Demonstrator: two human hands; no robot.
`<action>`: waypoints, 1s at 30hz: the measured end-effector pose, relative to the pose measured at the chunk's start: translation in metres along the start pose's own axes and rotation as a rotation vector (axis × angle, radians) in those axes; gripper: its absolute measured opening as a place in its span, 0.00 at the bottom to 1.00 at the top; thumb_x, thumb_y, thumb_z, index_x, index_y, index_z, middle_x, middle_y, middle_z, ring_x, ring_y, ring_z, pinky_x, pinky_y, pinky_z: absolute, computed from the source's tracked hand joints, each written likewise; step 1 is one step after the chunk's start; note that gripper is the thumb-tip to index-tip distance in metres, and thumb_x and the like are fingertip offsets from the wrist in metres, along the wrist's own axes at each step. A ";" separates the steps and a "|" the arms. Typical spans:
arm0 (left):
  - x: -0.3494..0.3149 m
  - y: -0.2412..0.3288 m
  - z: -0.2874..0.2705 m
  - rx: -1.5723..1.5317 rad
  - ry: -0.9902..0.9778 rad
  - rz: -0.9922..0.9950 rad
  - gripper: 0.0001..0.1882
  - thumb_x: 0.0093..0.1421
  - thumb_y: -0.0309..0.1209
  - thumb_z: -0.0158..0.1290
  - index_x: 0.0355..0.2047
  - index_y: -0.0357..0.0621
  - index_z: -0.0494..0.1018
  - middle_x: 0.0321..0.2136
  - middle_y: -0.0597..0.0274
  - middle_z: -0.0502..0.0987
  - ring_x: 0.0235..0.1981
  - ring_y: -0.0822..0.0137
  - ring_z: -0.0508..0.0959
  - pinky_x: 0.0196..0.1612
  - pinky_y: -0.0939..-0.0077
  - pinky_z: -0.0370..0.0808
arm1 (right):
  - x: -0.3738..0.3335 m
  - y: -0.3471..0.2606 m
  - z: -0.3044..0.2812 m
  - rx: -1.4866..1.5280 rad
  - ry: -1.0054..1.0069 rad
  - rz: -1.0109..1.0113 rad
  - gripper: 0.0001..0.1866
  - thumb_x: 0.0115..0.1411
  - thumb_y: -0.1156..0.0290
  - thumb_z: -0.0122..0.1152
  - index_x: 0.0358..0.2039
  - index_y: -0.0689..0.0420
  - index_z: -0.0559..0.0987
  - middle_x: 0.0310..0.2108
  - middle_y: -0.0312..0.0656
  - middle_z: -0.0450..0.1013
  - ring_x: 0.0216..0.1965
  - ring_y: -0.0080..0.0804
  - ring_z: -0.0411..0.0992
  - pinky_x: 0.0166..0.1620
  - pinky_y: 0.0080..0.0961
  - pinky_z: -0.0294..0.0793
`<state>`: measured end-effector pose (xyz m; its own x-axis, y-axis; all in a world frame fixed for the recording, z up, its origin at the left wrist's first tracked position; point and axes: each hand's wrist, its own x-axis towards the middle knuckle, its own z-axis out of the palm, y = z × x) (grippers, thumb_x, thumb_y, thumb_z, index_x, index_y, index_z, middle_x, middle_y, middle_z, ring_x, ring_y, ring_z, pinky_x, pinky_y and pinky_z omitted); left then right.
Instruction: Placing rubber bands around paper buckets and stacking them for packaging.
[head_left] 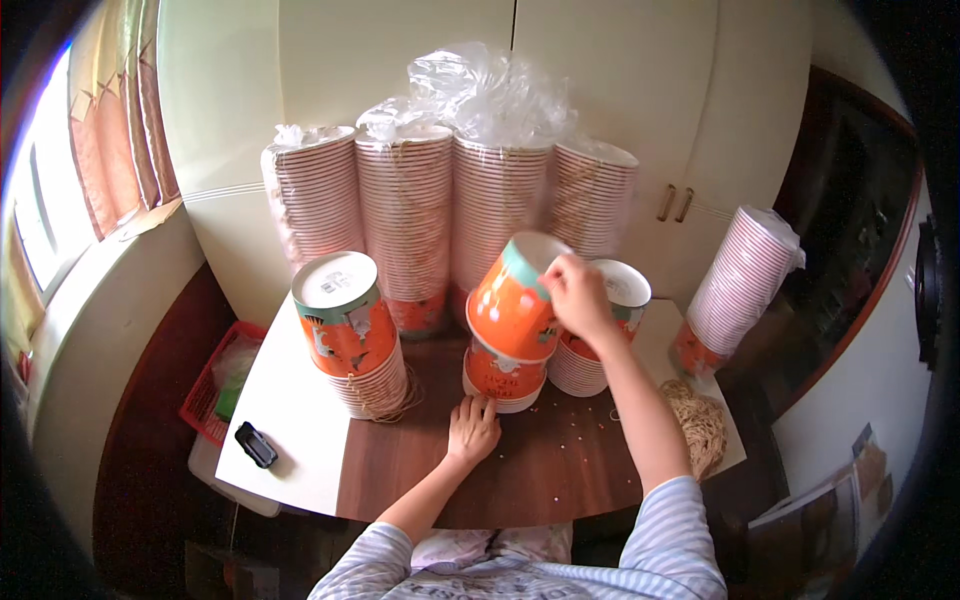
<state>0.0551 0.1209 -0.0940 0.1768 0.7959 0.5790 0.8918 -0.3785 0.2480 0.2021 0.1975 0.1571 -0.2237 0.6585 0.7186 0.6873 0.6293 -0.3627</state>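
My right hand (pixel 580 297) grips an orange paper bucket (pixel 512 308) with a teal band by its upper side. This bucket is upside down and tilted, over the top of a lower orange paper bucket (pixel 503 375) that stands upside down on the table. How far one sits over the other is hard to tell. My left hand (pixel 473 430) has its fingers closed at the lower bucket's white rim, near the table. Inverted bucket stacks flank them: a left stack (pixel 352 345) with string at its base, and a right stack (pixel 578 368) partly behind my right hand.
Tall plastic-wrapped bucket stacks (pixel 405 215) line the table's back. Another wrapped stack (pixel 738 285) leans at the right. A bundle of tan string (pixel 692 428) lies at the right edge. A small black object (pixel 257 445) sits on the left; a red basket (pixel 205 400) is beside the table (pixel 440 490).
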 end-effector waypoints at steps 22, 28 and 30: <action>-0.006 -0.013 0.018 -1.579 0.090 -0.599 0.16 0.54 0.30 0.45 0.43 0.36 0.63 0.42 0.47 0.66 0.42 0.53 0.67 0.47 0.64 0.64 | -0.188 0.016 -0.047 1.319 0.212 0.808 0.14 0.56 0.60 0.50 0.34 0.59 0.73 0.31 0.39 0.73 0.27 0.23 0.70 0.31 0.23 0.72; 0.019 0.006 -0.126 -1.595 -0.189 -0.597 0.15 0.61 0.31 0.40 0.43 0.34 0.67 0.37 0.59 0.72 0.39 0.71 0.71 0.43 0.77 0.68 | -0.259 0.009 -0.010 1.373 -0.010 1.170 0.12 0.58 0.62 0.47 0.29 0.58 0.74 0.27 0.36 0.71 0.30 0.22 0.70 0.33 0.18 0.71; 0.025 0.012 -0.148 -1.422 -0.341 -0.468 0.14 0.58 0.28 0.45 0.43 0.32 0.67 0.37 0.59 0.73 0.37 0.72 0.72 0.41 0.81 0.69 | -0.276 0.013 0.008 1.648 -0.066 1.199 0.17 0.57 0.65 0.45 0.42 0.64 0.71 0.40 0.44 0.71 0.40 0.32 0.71 0.44 0.29 0.70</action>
<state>0.0084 0.0662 0.0386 0.2634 0.9606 0.0891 -0.1959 -0.0372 0.9799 0.2674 0.0272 -0.0507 -0.2734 0.9300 -0.2456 -0.6628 -0.3672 -0.6526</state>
